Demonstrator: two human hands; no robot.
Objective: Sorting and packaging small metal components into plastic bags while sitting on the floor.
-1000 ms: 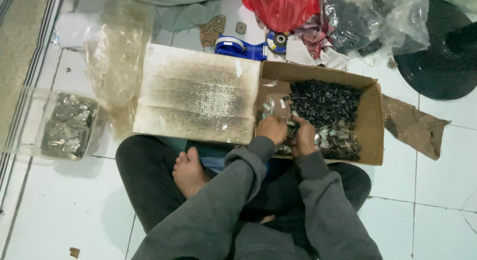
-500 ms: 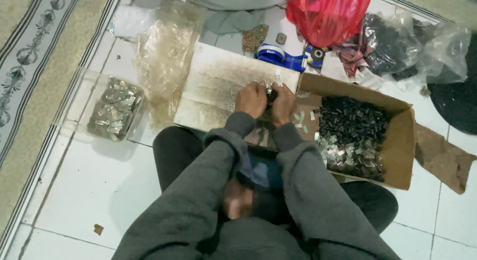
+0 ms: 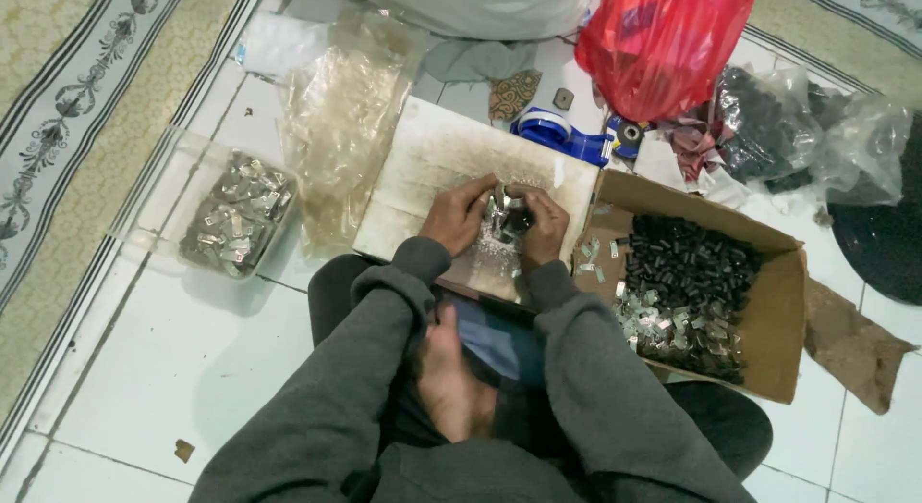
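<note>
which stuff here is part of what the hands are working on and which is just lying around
In use:
- left hand and right hand, together on a small metal piece
- white work board
- cardboard box of black and silvery parts
- clear tray of metal pieces

Lying about:
- red plastic bag
- blue tape dispenser

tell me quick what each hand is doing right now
Left hand: closed on the small metal parts over the board.
Right hand: closed on the same small metal parts.
</note>
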